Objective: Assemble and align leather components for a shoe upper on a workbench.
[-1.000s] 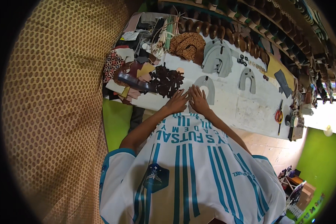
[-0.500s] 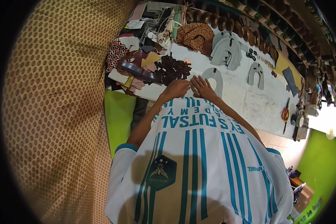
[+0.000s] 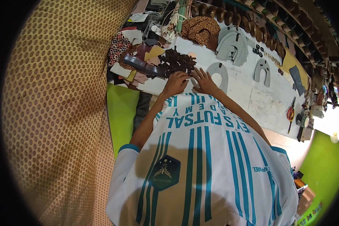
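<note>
The left hand (image 3: 175, 84) curled, its hold hidden, beside ragged brown strips (image 3: 176, 61); the right hand (image 3: 205, 83) spread flat near a smooth grey arch (image 3: 224, 77).

One wide fisheye camera is worn on the person's head and looks steeply down and forward, so that the white shirt (image 3: 199, 162) is very near and fills the view from the centre to 6 o'clock. The left hand (image 3: 176, 83) and the right hand (image 3: 206, 83) lie somewhat farther, above the centre between 12 and 1 o'clock, over the near edge of the table (image 3: 248, 101). The round view reaches to the patterned curtain (image 3: 60, 113) at 9 o'clock and the green wall (image 3: 327, 169) at 4 o'clock.
</note>
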Tool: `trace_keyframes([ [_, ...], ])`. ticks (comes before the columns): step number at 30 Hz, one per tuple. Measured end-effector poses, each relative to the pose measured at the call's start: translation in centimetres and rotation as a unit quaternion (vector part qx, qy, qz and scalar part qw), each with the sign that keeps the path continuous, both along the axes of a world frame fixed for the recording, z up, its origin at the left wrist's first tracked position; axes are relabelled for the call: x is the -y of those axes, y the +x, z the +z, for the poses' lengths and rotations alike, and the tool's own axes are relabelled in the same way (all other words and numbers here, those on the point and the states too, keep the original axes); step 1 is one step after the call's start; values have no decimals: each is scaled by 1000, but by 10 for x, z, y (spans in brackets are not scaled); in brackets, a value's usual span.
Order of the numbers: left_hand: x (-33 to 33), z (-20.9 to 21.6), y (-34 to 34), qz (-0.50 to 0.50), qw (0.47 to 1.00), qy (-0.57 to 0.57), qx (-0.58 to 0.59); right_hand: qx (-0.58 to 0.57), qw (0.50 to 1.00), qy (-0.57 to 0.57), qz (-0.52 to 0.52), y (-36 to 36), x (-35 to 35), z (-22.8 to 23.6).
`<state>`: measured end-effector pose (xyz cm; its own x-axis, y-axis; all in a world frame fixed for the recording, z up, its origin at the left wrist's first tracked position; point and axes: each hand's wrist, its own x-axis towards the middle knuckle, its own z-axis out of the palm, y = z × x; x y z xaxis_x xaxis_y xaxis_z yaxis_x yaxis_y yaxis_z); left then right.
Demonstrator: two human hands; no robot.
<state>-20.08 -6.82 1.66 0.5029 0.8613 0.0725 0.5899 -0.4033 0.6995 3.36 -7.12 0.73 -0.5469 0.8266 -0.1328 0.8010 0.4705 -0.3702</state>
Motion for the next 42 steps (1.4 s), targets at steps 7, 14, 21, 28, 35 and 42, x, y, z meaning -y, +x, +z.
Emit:
trace_keyframes([
  [7, 0, -23, -3, -84, 979, -41, -183, 89, 993, -69, 32, 4, 16, -10],
  [14, -4, -36, -5, -120, 972, -76, -186, 89, 992, -84, 23, 4, 15, -9],
  [21, -4, -48, -8, -123, 975, -68, -172, 79, 993, -90, 19, 6, 14, -11],
  [28, 0, -45, -9, -103, 979, -44, -168, 77, 993, -90, 22, 6, 15, -18],
  [35, -26, 1, -6, 55, 996, 12, -70, 73, 992, -98, 13, 7, 16, -10],
  [42, -76, 0, 3, 126, 976, 156, -87, 78, 992, -100, 16, 4, 13, -5],
])
